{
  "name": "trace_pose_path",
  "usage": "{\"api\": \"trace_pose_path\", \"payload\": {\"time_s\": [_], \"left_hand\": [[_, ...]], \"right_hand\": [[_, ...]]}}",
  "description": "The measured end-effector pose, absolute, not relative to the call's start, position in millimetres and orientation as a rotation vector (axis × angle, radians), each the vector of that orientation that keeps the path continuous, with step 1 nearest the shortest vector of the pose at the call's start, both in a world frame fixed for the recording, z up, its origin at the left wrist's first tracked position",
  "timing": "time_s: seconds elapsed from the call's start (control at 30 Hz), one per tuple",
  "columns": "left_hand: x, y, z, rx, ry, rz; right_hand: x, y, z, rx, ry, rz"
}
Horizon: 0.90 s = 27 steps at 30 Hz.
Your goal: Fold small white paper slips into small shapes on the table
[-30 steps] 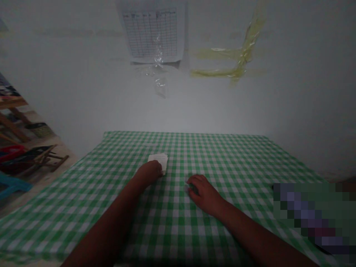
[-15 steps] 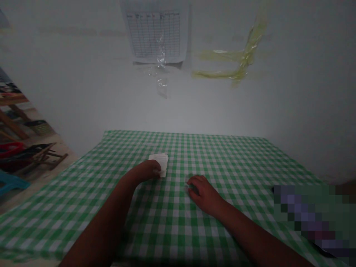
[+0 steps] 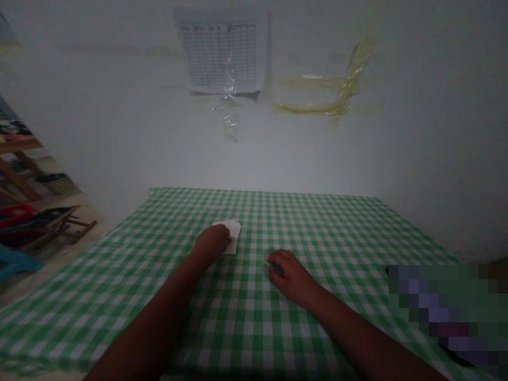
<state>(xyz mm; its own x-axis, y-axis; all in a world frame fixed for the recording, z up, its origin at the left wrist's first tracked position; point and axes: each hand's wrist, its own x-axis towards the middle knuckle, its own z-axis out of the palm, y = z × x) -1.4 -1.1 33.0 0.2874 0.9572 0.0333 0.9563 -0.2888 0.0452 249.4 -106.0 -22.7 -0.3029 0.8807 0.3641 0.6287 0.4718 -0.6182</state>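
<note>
A small stack of white paper slips (image 3: 234,229) lies a little left of the table's middle, its sheets slightly fanned at the top edge. Over its left part is my left hand (image 3: 212,243), fingers curled in and closed on the paper; the fingertips are partly hidden. To the right, my right hand (image 3: 291,278) rests on the green and white checked tablecloth (image 3: 254,317). Its fingers are loosely bent, with a gap between thumb and forefinger, and I make out nothing held there.
A white wall rises behind the table, with a printed chart (image 3: 222,53) and yellowed tape (image 3: 343,100) on it. At the right edge lies a blurred-out dark object (image 3: 436,312). Beyond the table's left side are a blue stool (image 3: 18,262) and wooden furniture (image 3: 19,174).
My left hand has turned and shifted slightly up over the paper slips, its wrist straighter than before. My right hand stays in place.
</note>
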Motion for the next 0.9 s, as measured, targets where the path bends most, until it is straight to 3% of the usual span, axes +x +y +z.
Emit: {"api": "trace_pose_path", "payload": {"time_s": [0.9], "left_hand": [[-15.4, 4.4, 30.1, 2.513, 1.403, 0.055]], "right_hand": [[252.6, -105.6, -26.4, -1.219, -2.018, 0.553]]}}
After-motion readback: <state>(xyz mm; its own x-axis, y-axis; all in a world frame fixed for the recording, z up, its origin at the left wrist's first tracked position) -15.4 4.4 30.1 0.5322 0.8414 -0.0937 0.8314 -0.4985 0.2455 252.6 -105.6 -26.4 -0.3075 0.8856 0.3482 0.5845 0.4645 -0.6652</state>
